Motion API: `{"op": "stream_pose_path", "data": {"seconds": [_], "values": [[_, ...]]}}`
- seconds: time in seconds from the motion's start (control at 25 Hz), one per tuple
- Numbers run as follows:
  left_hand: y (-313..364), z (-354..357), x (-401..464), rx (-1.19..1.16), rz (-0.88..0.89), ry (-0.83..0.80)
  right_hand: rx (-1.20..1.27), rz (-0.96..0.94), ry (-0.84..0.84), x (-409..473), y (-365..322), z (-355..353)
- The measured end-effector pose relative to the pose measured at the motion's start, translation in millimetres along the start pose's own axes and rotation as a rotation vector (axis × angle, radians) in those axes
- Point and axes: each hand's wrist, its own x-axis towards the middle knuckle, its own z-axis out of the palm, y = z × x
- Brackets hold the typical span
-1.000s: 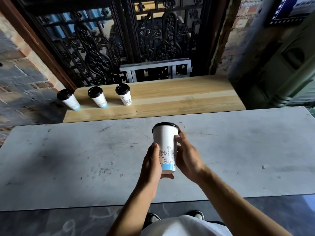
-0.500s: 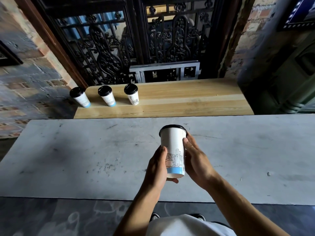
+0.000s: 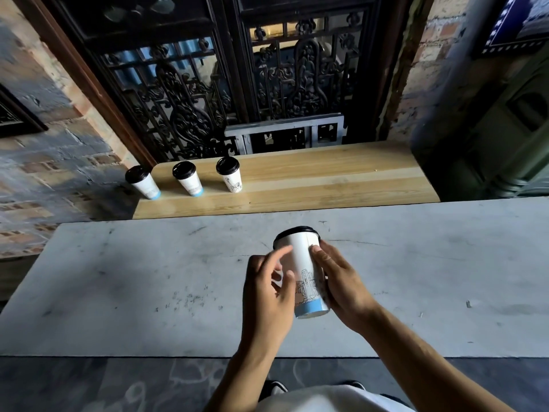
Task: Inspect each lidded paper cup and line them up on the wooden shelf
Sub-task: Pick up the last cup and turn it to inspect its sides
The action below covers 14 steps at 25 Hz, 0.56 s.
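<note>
I hold a white paper cup (image 3: 303, 272) with a black lid, a line drawing and a blue band at its base, above the grey table. My right hand (image 3: 341, 281) grips its right side. My left hand (image 3: 269, 288) is at its left side, fingers blurred and spread, touching the cup wall. Three more lidded cups stand in a row at the left end of the wooden shelf (image 3: 326, 179): one at the left edge (image 3: 143, 182), one in the middle (image 3: 188, 179), one to the right (image 3: 229, 174).
The grey stone table (image 3: 133, 286) lies between me and the shelf. Behind the shelf stands a black ornate iron gate (image 3: 225, 93). Brick walls flank it, and a dark green column (image 3: 505, 138) rises at the right.
The cup has tilted, its lid leaning away from me. My left fingers have come off a flat grip and are moving across the cup wall. The camera has tilted up a little.
</note>
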Motion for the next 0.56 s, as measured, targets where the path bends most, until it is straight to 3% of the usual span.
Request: {"op": "stream_pose_path", "data": {"seconds": [0.56], "values": [[6, -5, 10, -0.06, -0.06, 0.066, -0.07, 0.024, 0.04, -4, -17, -2]]}}
